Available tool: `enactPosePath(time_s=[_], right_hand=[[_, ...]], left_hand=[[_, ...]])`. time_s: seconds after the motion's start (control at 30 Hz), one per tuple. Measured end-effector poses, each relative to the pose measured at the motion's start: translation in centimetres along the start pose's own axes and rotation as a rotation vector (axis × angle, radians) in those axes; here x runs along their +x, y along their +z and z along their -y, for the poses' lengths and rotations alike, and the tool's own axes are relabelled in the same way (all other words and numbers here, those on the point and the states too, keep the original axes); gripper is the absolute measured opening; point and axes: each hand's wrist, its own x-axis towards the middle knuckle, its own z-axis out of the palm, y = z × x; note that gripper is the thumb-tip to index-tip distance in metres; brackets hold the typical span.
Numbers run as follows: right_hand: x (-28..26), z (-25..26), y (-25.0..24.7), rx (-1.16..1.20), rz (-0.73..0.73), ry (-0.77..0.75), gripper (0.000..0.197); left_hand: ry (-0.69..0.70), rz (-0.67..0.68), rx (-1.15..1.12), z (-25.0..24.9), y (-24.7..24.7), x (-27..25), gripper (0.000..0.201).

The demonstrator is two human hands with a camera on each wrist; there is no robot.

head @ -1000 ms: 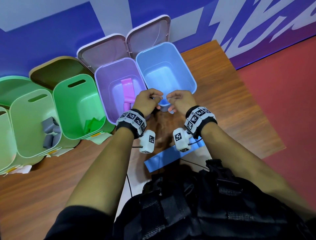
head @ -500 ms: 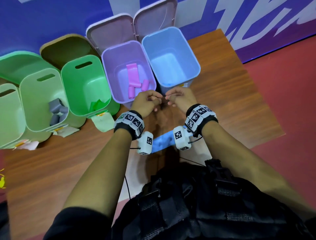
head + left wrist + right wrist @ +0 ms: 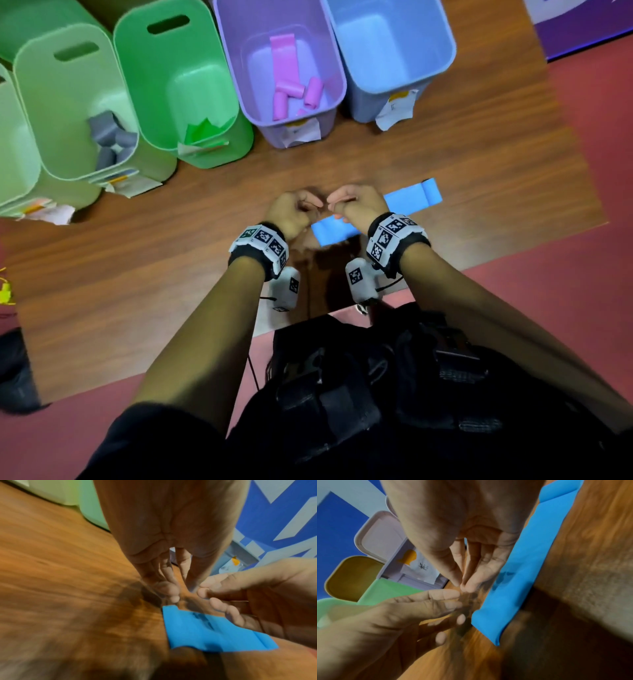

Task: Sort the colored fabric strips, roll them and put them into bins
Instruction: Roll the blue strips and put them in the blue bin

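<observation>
A blue fabric strip lies flat and unrolled on the wooden table, its far end folded over. My left hand and right hand hover close together just past the strip's near end, fingers pointing down. In the left wrist view the left hand's fingers reach toward the wood beside the strip and hold nothing. In the right wrist view the right hand's thumb and forefinger tips meet next to the strip, with no fabric between them. The blue bin shows no roll inside.
A row of bins stands along the table's far side. The purple bin holds pink rolls, a green bin holds green fabric, and a pale green bin holds grey rolls. Red floor lies right of the table.
Both hands drew back from the blue bin's front rim toward my body and came down beside the blue strip on the table. The head view tilted downward.
</observation>
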Motion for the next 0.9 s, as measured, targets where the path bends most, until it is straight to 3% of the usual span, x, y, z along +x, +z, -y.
enactPosePath(time_s=[0.23, 0.47, 0.67, 0.9], right_hand=[[0.4, -2.6, 2.6, -0.099, 0.01, 0.077, 0.023], [1.0, -3.6, 3.2, -0.144, -0.018, 0.071, 0.017], [2.1, -3.4, 0.8, -0.057, -0.066, 0.033, 0.028], [2.9, -4.1, -5.0, -0.04, -0.199, 0.027, 0.024]], left_hand=[[-0.048, 0.092, 0.056, 2.6, 0.1, 0.8, 0.024], [-0.068, 0.126, 0.101, 2.2, 0.3, 2.1, 0.029], [-0.003, 0.069, 0.163, 0.0, 1.0, 3.6, 0.013], [0.052, 0.109, 0.178, -4.3, 4.3, 6.5, 0.015]])
